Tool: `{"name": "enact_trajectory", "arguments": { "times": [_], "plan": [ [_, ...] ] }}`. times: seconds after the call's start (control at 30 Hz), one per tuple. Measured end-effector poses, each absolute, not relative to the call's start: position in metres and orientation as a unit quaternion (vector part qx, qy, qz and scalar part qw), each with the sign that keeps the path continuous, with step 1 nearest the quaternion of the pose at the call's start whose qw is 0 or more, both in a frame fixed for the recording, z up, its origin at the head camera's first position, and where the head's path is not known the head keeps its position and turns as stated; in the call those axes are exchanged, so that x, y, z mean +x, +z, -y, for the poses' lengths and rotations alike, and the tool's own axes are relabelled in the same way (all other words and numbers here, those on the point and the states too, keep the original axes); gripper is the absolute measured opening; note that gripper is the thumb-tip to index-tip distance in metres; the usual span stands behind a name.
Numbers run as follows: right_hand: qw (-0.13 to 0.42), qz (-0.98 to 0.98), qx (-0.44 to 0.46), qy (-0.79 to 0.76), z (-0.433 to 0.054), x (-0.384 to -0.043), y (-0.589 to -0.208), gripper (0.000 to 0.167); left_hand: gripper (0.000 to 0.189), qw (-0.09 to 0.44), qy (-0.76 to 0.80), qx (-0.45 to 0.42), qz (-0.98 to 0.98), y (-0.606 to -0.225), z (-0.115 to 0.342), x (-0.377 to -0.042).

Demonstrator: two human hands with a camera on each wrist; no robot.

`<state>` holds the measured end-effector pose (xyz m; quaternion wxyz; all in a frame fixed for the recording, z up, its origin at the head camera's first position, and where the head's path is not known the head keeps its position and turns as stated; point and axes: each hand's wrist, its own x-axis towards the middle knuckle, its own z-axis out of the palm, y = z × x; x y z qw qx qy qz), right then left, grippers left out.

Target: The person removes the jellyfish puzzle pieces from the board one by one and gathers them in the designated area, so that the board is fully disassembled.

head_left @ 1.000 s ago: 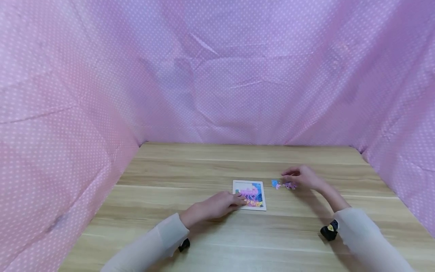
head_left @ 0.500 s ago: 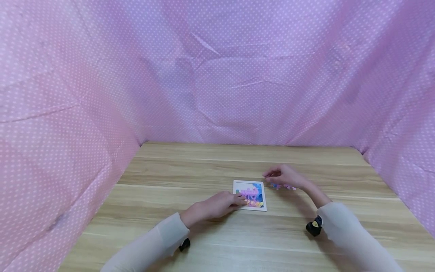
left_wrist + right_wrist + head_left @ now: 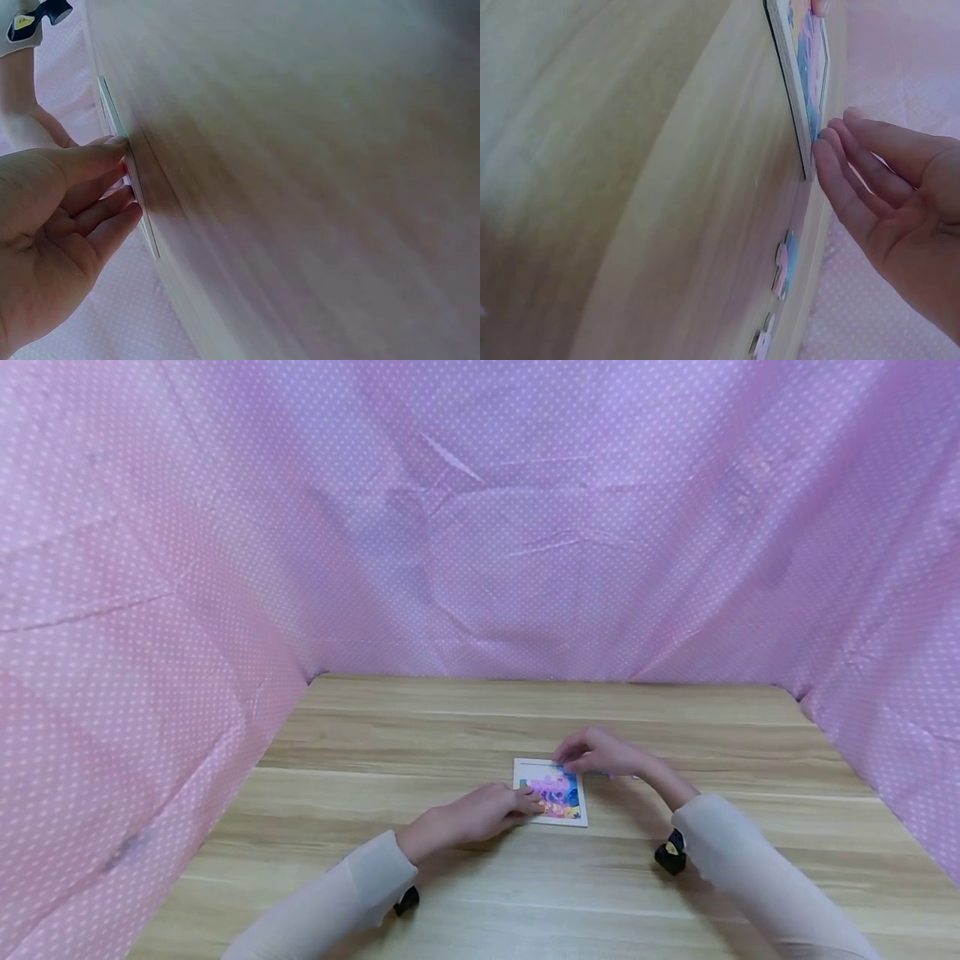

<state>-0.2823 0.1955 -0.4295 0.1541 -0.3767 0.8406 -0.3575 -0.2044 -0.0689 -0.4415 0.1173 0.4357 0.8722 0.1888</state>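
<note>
A small jigsaw puzzle board (image 3: 555,814) with a white border lies on the wooden table. Its picture shows pink, blue and yellow shapes, with a pale area at the upper left. My left hand (image 3: 487,810) rests at the board's left side, fingertips over the picture and thumb along the edge (image 3: 154,236). My right hand (image 3: 600,753) is at the board's upper right corner, its fingertips drawn together; I cannot tell whether they hold a piece. In the right wrist view, a blue-and-pink puzzle piece (image 3: 786,262) and a pink puzzle piece (image 3: 762,341) lie beside the board.
The light wooden table (image 3: 420,718) carries the board and pieces. A pink, white-dotted cloth (image 3: 480,543) hangs behind and at both sides. Black wrist devices sit under the left sleeve (image 3: 337,893) and right sleeve (image 3: 757,868).
My right hand has moved left from the loose puzzle pieces to the board's upper right corner. My left hand and the board have stayed in place.
</note>
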Motion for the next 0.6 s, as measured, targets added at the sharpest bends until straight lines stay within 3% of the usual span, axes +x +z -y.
{"name": "enact_trajectory", "arguments": {
  "times": [0.6],
  "plan": [
    [0.202, -0.844, -0.379, -0.320, -0.1909, -0.2898, -0.4307, 0.025, 0.034, 0.125, 0.203, 0.435, -0.868, -0.4409, 0.0707, -0.2040]
  ]
}}
